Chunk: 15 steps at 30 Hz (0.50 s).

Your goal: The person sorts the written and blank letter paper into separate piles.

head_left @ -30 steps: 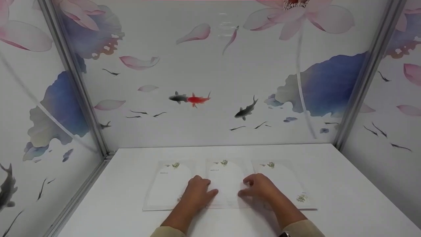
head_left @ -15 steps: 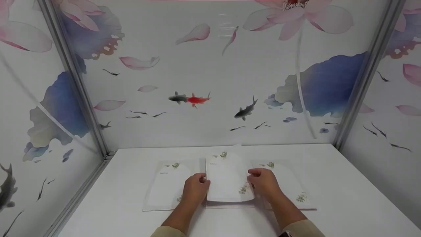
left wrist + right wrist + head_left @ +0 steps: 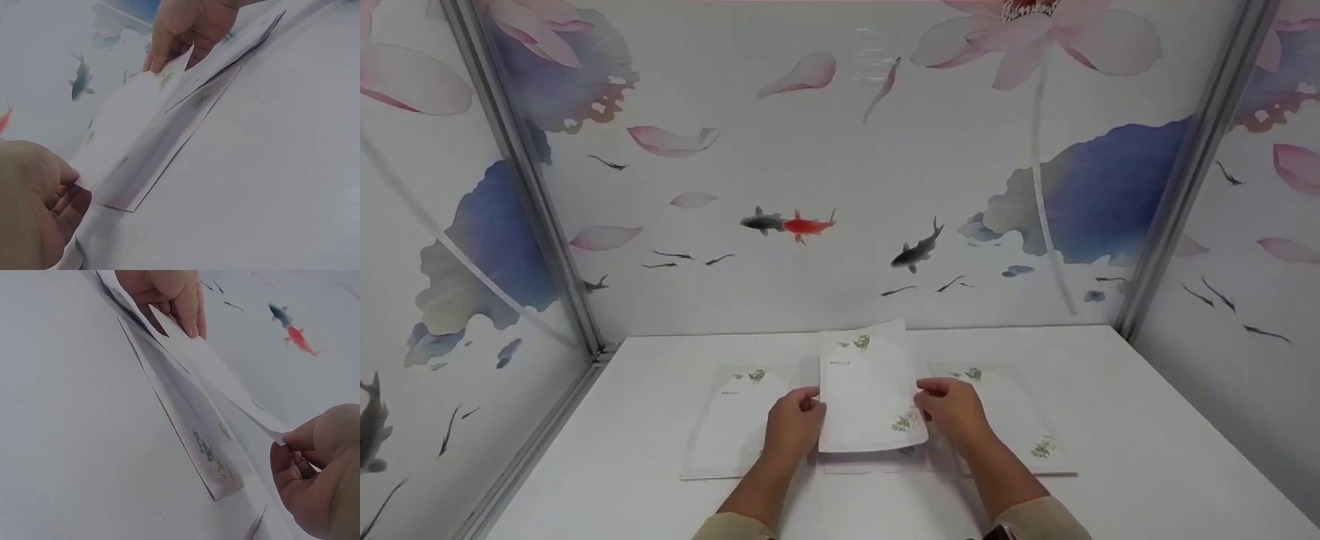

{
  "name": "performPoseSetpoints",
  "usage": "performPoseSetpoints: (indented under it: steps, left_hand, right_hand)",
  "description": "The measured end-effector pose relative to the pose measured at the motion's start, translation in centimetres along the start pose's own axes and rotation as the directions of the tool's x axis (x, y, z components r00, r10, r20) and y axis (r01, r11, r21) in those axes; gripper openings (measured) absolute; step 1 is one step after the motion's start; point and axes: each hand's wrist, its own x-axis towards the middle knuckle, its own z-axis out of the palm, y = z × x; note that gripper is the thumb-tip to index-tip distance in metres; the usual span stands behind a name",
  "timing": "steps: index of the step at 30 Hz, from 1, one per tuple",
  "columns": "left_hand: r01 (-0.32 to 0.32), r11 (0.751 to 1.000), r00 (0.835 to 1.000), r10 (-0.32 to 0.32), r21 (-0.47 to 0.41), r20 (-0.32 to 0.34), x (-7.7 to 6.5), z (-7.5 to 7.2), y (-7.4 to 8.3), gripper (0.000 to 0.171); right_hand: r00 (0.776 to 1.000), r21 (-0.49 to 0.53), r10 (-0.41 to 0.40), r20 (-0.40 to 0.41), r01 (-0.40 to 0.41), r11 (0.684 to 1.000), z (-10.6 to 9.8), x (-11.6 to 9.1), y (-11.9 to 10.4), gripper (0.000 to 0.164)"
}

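Observation:
A white sheet of paper (image 3: pixel 864 397) with small green plant prints at its top and lower right is raised and tilted over the middle of the table. The left hand (image 3: pixel 793 426) pinches its left edge between thumb and fingers. At the opposite edge, the right hand (image 3: pixel 958 411) pinches it the same way; the right wrist view shows the sheet bowing slightly between both hands. Below it lies another printed sheet (image 3: pixel 219 486) with a pinkish border, partly hidden by the raised one.
A similar printed paper pile (image 3: pixel 727 439) lies to the left, partly covered by the left forearm. Another pile (image 3: pixel 1006 424) is at the right, beside the right hand. White panels (image 3: pixel 690 97) printed with lotus and fish enclose the table (image 3: pixel 600 427) at the back and sides.
Both hands have taken hold of the middle sheet's side edges and lifted it off the one below. It has moved up and slightly left, tilting toward the back wall.

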Motion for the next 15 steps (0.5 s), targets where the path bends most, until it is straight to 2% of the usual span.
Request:
performPoseSetpoints:
  steps: [7, 12, 15]
  left_hand:
    - [0.021, 1.000, 0.999, -0.021, 0.007, -0.039, 0.1, -2.0, -0.6, 0.034]
    - [-0.007, 1.000, 0.998, 0.008, 0.016, -0.067, 0.4, -4.2, -1.5, 0.034]
    - [0.002, 1.000, 0.997, 0.000, 0.026, -0.076, 0.4, -5.6, -2.2, 0.034]
  right_hand:
    - [0.999, 0.081, -0.002, 0.035, -0.001, 0.997, 2.2, -0.3, -1.0, 0.030]
    - [0.999, 0.104, -0.023, 0.045, 0.018, 0.994, 3.9, -0.8, -1.9, 0.032]
    - [0.997, 0.125, -0.025, 0.074, 0.016, 0.992, 5.3, -1.2, -2.3, 0.033]
